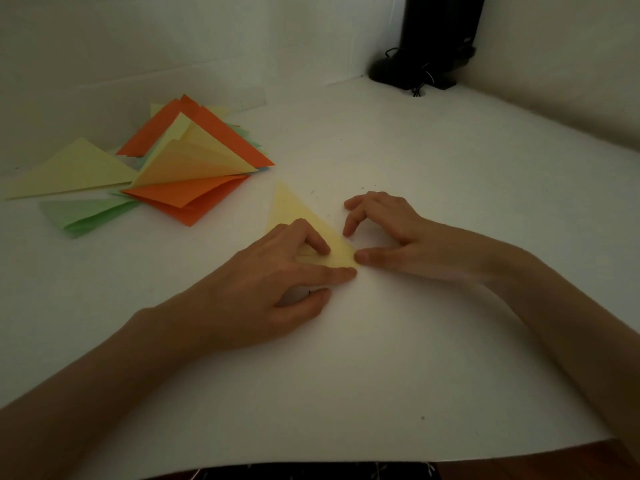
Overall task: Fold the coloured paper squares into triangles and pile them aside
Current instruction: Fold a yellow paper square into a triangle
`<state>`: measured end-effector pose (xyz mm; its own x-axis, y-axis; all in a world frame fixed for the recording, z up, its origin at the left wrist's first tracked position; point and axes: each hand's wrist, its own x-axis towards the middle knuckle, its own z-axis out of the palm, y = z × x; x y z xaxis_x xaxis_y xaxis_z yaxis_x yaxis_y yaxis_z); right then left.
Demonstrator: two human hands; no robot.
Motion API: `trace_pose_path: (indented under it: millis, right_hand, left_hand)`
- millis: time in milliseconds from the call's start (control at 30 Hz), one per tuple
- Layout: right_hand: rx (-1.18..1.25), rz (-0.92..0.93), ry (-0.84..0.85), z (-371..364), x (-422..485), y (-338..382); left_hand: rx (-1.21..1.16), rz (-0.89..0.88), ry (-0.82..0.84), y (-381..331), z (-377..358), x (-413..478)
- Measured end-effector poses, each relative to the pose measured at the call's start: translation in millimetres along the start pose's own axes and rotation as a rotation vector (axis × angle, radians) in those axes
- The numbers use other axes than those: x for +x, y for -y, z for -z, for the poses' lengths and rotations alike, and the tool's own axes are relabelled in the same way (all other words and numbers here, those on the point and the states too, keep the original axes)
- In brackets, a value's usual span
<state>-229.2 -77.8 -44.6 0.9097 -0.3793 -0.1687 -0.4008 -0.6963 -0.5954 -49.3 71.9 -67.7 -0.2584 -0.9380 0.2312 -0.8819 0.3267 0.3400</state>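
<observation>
A pale yellow paper folded into a triangle (290,211) lies flat in the middle of the white table (415,174). My left hand (277,271) rests on its near part, fingers pressing down on the paper. My right hand (388,233) is just to the right, its thumb tip touching the triangle's right corner, the other fingers curled above the table. A loose pile of folded triangles (194,161), orange, yellow and green, lies at the left, with one yellow triangle (74,169) spread out beside it.
A black stand with a cable (433,39) fills the back right corner. White walls close the table at the back and right. The table's near edge runs across the bottom of the view.
</observation>
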Motion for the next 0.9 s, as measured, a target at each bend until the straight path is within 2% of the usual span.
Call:
trace_pose_path:
  millis: [100, 200, 300, 367, 600, 900]
  right_hand:
    - [0.113, 0.011, 0.044, 9.4, -5.3, -5.6]
    - [0.254, 0.058, -0.044, 13.7, -8.5, -9.8]
    - [0.136, 0.157, -0.064, 8.1, -3.4, -11.3]
    - [0.021, 0.206, -0.059, 0.5, 2.2, -13.8]
    - [-0.091, 0.219, -0.097, -2.0, 5.2, -12.4]
    - [0.033, 0.139, -0.027, 1.3, 2.0, -6.7]
  left_hand:
    - [-0.109, 0.053, -0.034, 1.9, 0.7, 0.1]
    - [-0.075, 0.064, -0.033, -0.7, -0.5, 1.5]
    - [0.074, 0.029, 0.012, -3.1, -3.2, 2.0]
    - [0.08, 0.025, 0.008, -2.8, -3.1, 1.7]
    - [0.023, 0.024, 0.017, -3.7, -2.0, -0.1]
    - [0.035, 0.013, -0.004, -4.3, -3.0, 0.0]
